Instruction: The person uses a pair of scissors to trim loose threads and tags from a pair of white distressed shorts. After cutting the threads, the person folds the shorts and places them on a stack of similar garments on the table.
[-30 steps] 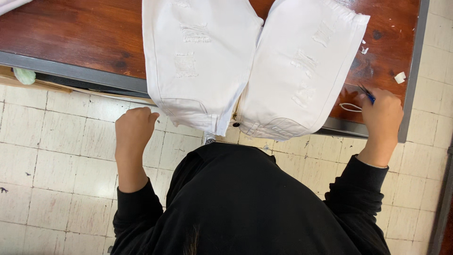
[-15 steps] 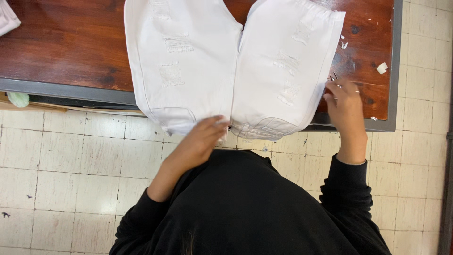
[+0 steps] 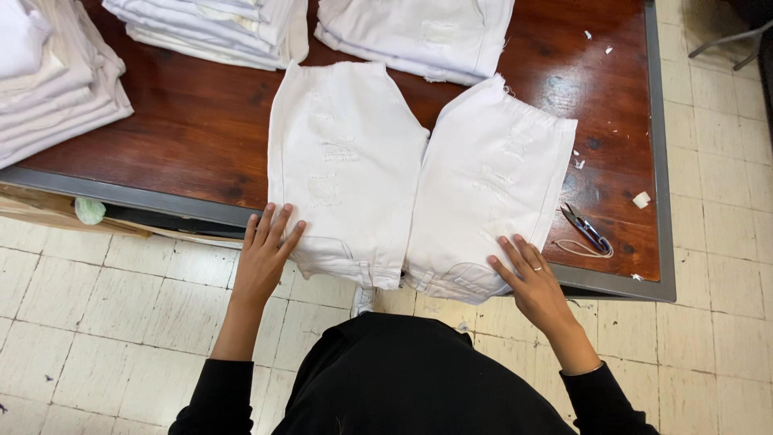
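Centre frame, I see my left hand and right hand, fingers spread flat and grasping nothing, pressing white shorts on the wooden table; snips lie beside.

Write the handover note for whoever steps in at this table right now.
Left hand: flat, open, on the waist end of the white shorts, at the table's near edge.
Right hand: flat, open, on the shorts' other half.
Shorts lie spread, waistband overhanging the edge. Thread snips lie loose to the right.
Folded white stacks sit behind. These shorts are not yet folded.
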